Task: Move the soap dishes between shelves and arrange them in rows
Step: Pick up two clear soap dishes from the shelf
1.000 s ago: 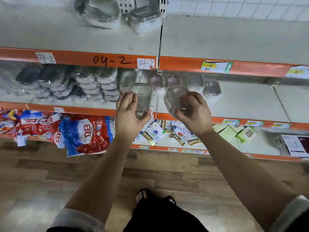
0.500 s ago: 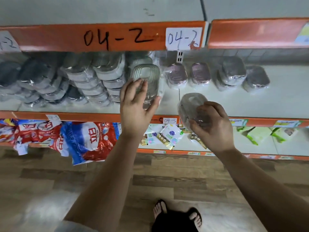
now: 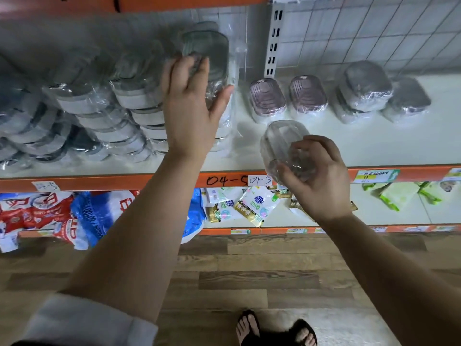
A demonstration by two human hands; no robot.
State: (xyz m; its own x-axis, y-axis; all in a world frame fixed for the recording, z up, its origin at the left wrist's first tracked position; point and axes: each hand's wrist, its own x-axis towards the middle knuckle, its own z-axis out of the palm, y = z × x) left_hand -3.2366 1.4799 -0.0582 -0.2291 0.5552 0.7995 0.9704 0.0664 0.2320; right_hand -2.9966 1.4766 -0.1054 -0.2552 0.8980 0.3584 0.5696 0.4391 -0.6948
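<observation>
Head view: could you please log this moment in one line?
left hand: holds grey soap dish by stacks | right hand: holds clear soap dish

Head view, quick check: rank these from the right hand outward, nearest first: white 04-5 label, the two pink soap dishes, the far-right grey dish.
1. White 04-5 label, on the shelf edge just left of the right hand.
2. Left pink soap dish and right pink soap dish, behind the hand on the shelf; too close to call.
3. Far-right grey dish, back right of the shelf.
</observation>
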